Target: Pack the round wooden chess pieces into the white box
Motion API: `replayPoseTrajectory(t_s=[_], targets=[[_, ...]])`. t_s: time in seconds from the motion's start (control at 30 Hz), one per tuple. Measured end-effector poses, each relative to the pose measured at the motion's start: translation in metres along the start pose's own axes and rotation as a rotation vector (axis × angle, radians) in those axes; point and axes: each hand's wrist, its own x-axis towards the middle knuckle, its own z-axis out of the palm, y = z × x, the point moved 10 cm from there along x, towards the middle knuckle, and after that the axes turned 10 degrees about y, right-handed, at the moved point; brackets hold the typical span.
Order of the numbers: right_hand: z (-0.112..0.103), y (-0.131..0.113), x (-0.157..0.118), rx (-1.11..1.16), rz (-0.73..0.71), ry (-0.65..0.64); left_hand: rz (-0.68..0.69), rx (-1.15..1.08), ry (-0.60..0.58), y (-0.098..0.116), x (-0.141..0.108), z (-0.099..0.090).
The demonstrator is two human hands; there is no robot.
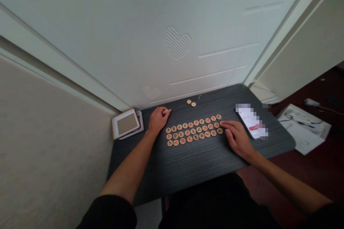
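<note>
Round wooden Chinese chess pieces (199,129) with red and black characters lie face up in three rows on the dark table. Left of the top row, my left hand (158,118) pinches a single Chinese chess piece (166,111) between thumb and fingers. At the right end of the middle row, my right hand (238,139) reaches in with stretched fingers, and its fingertips touch the last piece (221,123). The thumb of that hand stands apart from the fingers. Two blank-looking pieces (191,103) lie near the table's back edge.
The dark wood-grain table (172,171) stands against a white panel with embossed hearts (178,43). An open box (127,124) sits at its left back corner. A phone (251,121) lies right of my right hand. White packaging (303,128) is on the floor at right.
</note>
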Motion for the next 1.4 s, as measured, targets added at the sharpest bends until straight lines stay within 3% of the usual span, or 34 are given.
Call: replayPoseTrajectory(t_s=[0.27, 0.47, 0.6, 0.77, 0.83, 0.9, 1.03, 1.4], targets=[[-0.012, 0.009, -0.012, 0.026, 0.028, 0.055, 0.098, 0.099, -0.251, 0.017, 0.014, 0.001], [-0.013, 0.01, -0.01, 0.059, 0.028, 0.087, 0.064, 0.058, -0.299, 0.035, 0.021, -0.011], [-0.011, 0.001, -0.006, 0.088, 0.018, 0.108, 0.114, -0.142, -0.317, 0.085, 0.004, -0.022], [0.0, -0.031, 0.003, 0.177, -0.021, 0.123, 0.148, -0.457, -0.457, 0.164, -0.05, -0.013], [0.006, -0.045, 0.006, 0.22, -0.033, 0.114, -0.032, -0.831, -0.543, 0.183, -0.072, -0.004], [0.012, -0.055, 0.007, 0.259, -0.036, 0.104, -0.212, -1.061, -0.567, 0.191, -0.087, 0.004], [0.019, -0.063, 0.005, 0.302, -0.048, 0.073, -0.435, -1.268, -0.587, 0.193, -0.109, 0.015], [0.015, -0.076, 0.001, 0.307, -0.165, 0.013, -0.572, -1.422, -0.632, 0.192, -0.134, 0.017]])
